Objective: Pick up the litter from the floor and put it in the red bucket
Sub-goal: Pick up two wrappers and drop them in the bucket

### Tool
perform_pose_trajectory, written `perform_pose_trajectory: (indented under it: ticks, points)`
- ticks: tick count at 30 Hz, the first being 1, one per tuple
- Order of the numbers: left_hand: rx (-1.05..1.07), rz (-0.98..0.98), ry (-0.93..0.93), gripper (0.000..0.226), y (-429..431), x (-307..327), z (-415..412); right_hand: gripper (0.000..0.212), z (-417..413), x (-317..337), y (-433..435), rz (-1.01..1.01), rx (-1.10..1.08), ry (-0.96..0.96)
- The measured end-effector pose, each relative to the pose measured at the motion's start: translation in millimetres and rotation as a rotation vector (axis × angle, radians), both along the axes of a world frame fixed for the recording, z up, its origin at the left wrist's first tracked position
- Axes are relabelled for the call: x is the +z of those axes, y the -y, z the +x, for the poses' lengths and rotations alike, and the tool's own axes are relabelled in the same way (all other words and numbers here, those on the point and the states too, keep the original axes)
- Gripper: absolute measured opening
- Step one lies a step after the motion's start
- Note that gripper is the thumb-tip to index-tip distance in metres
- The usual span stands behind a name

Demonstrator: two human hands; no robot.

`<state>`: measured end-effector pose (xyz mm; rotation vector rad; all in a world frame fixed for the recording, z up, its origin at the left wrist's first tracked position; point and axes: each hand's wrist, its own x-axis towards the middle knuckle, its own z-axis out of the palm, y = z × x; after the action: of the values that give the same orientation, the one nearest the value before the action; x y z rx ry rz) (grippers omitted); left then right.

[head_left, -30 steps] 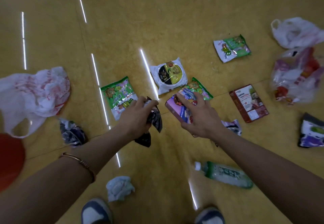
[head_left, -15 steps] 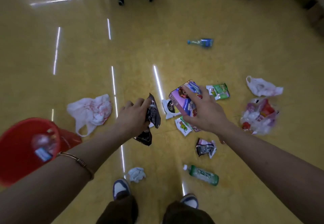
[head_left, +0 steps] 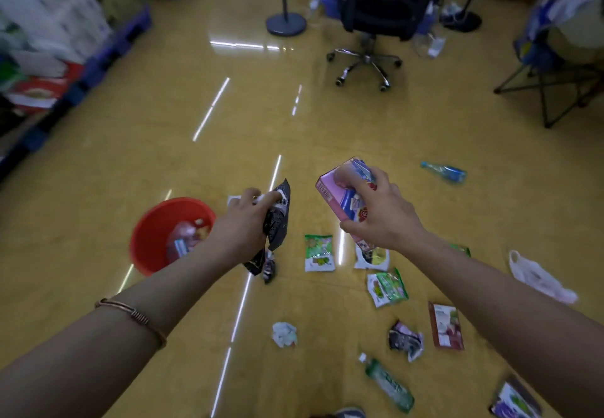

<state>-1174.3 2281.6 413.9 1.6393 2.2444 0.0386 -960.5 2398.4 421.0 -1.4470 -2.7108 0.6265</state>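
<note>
Left hand (head_left: 243,221) fingers (head_left: 261,200) curled, pinching black wrapper (head_left: 277,218). Right hand (head_left: 379,211) fingers wrapped round pink carton (head_left: 333,195). Red bucket (head_left: 153,231) lower-left of left fingers, well left of right fingers. Risk: early release, so light wrapper flutters past bucket and carton lands on floor (head_left: 98,156).

A storeroom-like workroom is indicated: wrapped goods (head_left: 42,8) are stacked on blue pallets (head_left: 108,54) far ahead and left of the left hand (head_left: 245,224), and a swivel office chair (head_left: 385,8), a round stand base (head_left: 286,23) and a folding chair (head_left: 555,84) are placed well beyond the right hand (head_left: 382,218).
</note>
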Motion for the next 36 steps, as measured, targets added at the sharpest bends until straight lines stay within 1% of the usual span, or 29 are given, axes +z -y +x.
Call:
perform_pose_trajectory:
  ticks: [7, 11, 15, 19, 23, 27, 32, 36]
  points:
    - [0.11, -0.025, -0.014, 0.07, 101, 35, -99, 0.091, -105, 36, 71, 0.031, 0.115, 0.021]
    - [0.182, 0.0, -0.014, 0.072, 154, 52, -155, 0.093, -169, 46, 107, 0.041, 0.168, 0.033]
    - [0.244, 0.024, -0.011, 0.073, 193, 60, -208, 0.093, -232, 51, 134, 0.051, 0.217, 0.041]
    - [0.281, 0.049, -0.01, 0.072, 214, 55, -250, 0.091, -282, 47, 149, 0.029, 0.27, 0.042]
    - [0.318, 0.043, -0.036, 0.071, 213, 42, -287, 0.093, -328, 31, 144, 0.013, 0.314, 0.068]
    - [0.356, 0.01, -0.043, 0.067, 189, 22, -326, 0.094, -377, 7, 122, -0.021, 0.361, 0.074]
    - [0.396, -0.05, 0.003, 0.063, 146, -8, -371, 0.098, -435, -25, 82, -0.086, 0.379, 0.074]
    - [0.47, -0.126, 0.054, 0.065, 119, -31, -405, 0.102, -464, -53, 55, -0.157, 0.392, 0.087]
